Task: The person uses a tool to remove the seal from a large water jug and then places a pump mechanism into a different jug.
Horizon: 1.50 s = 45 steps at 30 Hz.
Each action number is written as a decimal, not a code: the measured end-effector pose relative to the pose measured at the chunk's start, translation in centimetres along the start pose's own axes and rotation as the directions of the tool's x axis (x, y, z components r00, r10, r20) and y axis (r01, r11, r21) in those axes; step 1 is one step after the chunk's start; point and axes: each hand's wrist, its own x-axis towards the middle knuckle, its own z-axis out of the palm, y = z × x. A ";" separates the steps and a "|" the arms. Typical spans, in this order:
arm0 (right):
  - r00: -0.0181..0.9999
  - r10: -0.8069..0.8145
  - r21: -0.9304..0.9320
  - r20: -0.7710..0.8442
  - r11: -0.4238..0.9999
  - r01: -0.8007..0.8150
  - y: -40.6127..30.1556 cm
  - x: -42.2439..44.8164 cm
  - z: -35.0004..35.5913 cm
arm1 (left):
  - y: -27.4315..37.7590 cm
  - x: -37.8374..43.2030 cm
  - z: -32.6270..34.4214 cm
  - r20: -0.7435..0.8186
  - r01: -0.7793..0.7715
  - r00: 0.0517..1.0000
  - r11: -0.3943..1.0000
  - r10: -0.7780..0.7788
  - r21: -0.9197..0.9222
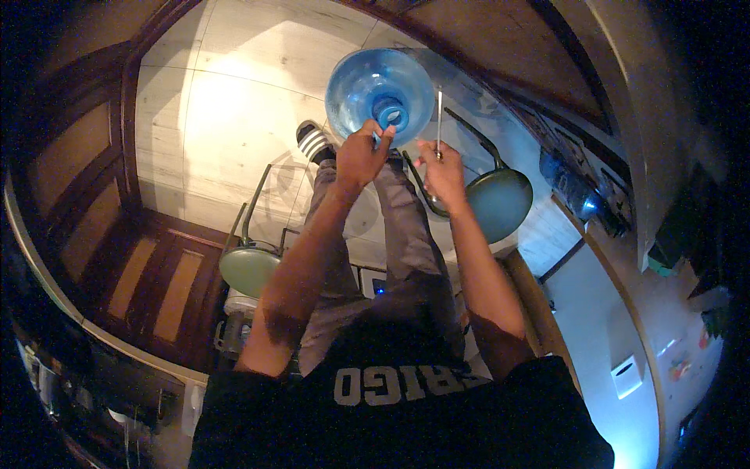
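A large translucent blue water-cooler bottle [354, 79] stands on the floor in front of my feet. Its open neck [391, 114] faces up towards me. My left hand [360, 158] is at the near side of that neck, thumb and forefinger by the rim; I cannot tell whether they grip it. Just right of the bottle, my right hand [445, 176] holds a thin, straight metal rod-like tool [439, 117], which points away from me. The tool's exact kind is unclear, and my fingers hide its lower end.
A round-seated green stool [498, 202] is close to my right forearm. Another green stool [249, 269] stands to the left. Brown panelled cabinets [137, 275] line the left side. My sandalled foot [313, 143] is beside the bottle on the tiled floor [246, 111].
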 end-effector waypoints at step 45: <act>0.873 -0.254 -0.546 0.417 0.698 0.464 -7.9 -6.3 -0.8 | 0.6 -0.4 1.1 -0.176 0.095 0.977 0.985 -0.121 -0.146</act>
